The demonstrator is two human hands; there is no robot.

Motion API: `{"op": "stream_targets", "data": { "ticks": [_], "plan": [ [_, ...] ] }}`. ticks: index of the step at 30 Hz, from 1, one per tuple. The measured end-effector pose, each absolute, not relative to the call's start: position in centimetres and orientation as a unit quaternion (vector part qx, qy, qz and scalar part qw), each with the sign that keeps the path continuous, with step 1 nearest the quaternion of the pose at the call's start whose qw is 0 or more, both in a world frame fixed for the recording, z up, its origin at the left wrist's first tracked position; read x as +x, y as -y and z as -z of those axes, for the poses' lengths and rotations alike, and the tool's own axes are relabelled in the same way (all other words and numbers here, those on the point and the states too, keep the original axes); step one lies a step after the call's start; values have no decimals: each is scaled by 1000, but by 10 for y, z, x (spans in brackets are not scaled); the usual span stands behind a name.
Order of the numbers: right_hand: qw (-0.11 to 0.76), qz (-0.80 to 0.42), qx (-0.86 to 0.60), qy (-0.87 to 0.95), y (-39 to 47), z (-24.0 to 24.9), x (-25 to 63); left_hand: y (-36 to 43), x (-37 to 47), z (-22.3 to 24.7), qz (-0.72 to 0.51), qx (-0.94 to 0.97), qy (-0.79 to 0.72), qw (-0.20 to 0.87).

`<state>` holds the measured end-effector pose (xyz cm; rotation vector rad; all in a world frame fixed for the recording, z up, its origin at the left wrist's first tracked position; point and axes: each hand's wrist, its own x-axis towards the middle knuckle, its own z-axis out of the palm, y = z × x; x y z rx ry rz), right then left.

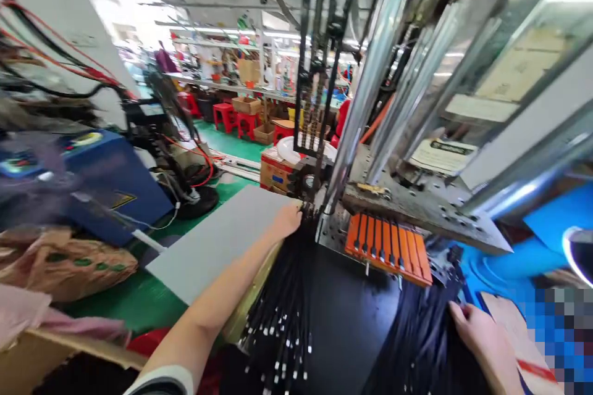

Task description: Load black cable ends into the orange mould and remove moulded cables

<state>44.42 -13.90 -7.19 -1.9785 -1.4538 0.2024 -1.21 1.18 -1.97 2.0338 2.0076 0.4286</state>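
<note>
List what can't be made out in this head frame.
- Left hand fingertips: buried in the black cable bundle, grip unclear.
- Right hand: cut by the bottom edge, fingers partly under the right cable pile.
- Blue machine at left: motion-blurred, panel unreadable.
- Lower right corner: pixelated.
- Paper labels on the press: too small to read.

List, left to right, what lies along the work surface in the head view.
Blue machine cabinet → flat grey board → left hand on a bundle of black cables → orange ridged fixture → right hand on more black cables.
</note>
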Motion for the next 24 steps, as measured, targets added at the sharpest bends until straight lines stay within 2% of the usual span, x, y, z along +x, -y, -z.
{"op": "stream_targets", "data": {
  "ticks": [3, 6, 9, 11, 15, 19, 24],
  "plan": [
    [305, -107, -811, 488, 149, 65, 452, -22, -12, 19, -185, 704, -669, 150],
    [385, -96, -800, 450, 159, 44, 441, -17, -9, 6, -227, 715, -641, 163],
    [431, -203, -723, 501, 173, 11, 406, 2, 4, -19, -288, 753, -557, 200],
    [404, -272, -657, 575, 183, -14, 374, 19, 19, -42, -339, 779, -470, 239],
    [360, -298, -568, 677, 195, -54, 317, 51, 53, -98, -413, 808, -339, 247],
    [444, -279, -505, 686, 190, -67, 292, 68, 82, -145, -434, 833, -232, 254],
    [528, -275, -468, 653, 171, -68, 284, 78, 111, -174, -423, 853, -145, 269]
  ]
}}
